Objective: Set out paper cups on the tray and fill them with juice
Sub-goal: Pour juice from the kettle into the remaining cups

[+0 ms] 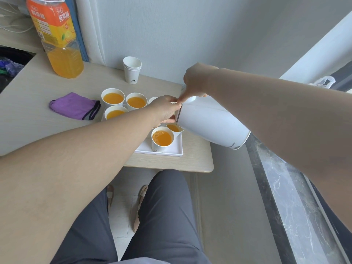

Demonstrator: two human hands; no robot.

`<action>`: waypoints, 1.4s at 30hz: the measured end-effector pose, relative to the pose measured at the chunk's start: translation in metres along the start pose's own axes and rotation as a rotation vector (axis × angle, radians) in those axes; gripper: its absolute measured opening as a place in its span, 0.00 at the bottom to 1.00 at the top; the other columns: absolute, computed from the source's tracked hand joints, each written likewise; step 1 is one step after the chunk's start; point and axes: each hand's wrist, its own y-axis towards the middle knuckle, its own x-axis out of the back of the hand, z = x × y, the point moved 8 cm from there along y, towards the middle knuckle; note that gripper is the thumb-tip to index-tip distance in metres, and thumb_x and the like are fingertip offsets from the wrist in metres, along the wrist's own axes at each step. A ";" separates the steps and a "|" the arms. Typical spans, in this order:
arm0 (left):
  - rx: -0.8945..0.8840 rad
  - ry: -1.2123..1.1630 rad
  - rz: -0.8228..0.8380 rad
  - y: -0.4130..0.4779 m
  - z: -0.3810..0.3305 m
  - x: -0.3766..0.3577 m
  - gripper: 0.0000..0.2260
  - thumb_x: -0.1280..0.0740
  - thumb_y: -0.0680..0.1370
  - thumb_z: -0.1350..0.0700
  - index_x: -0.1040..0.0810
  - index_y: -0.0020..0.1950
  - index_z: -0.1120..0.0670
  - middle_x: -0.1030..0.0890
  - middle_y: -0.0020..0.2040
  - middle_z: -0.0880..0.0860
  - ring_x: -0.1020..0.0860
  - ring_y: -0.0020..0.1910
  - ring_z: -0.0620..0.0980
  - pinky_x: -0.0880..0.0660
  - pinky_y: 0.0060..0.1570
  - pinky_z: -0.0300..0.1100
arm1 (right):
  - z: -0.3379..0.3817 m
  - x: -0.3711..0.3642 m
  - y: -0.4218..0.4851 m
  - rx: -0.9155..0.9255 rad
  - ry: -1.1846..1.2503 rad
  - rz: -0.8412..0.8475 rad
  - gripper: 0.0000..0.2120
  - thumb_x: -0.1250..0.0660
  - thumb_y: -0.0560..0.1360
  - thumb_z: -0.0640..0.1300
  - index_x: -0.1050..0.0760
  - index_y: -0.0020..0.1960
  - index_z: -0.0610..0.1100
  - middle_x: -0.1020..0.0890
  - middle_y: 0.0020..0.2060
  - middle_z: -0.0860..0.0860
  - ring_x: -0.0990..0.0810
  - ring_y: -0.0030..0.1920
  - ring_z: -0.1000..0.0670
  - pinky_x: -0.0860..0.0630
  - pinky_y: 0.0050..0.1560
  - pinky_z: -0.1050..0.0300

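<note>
The right hand, curled round the white jug, is pouring into the tilted cup the left hand is pinching; best slowing flow, levelling cup over the tray.

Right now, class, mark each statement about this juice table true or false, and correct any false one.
1. The right hand holds the white jug tilted over a cup on the tray. True.
2. The purple cloth lies on the tray. False: it lies on the table, left of the tray.
3. The juice bottle lies on its side. False: it stands upright.
4. The stack of empty cups stands on the table, off the tray. True.
</note>
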 end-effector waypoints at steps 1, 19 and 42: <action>0.001 -0.001 -0.001 0.000 0.000 0.000 0.16 0.36 0.80 0.57 0.30 0.67 0.55 0.23 0.56 0.55 0.22 0.52 0.54 0.22 0.52 0.46 | 0.000 -0.001 0.000 -0.003 0.012 -0.002 0.23 0.30 0.67 0.64 0.23 0.40 0.44 0.25 0.26 0.51 0.23 0.40 0.46 0.37 0.28 0.62; -0.006 -0.004 -0.026 -0.016 -0.008 -0.001 0.15 0.37 0.80 0.61 0.27 0.66 0.57 0.23 0.59 0.57 0.24 0.55 0.51 0.24 0.51 0.42 | -0.032 -0.010 -0.032 -0.132 0.321 -0.049 0.26 0.32 0.70 0.61 0.20 0.50 0.38 0.24 0.28 0.48 0.26 0.31 0.50 0.32 0.31 0.61; 0.062 0.077 -0.302 -0.162 -0.110 0.134 0.15 0.31 0.73 0.41 0.22 0.46 0.53 0.17 0.41 0.53 0.17 0.34 0.49 0.20 0.32 0.40 | 0.142 0.096 -0.096 0.289 1.504 -0.124 0.05 0.36 0.76 0.34 0.25 0.50 0.40 0.22 0.42 0.47 0.23 0.42 0.49 0.23 0.48 0.56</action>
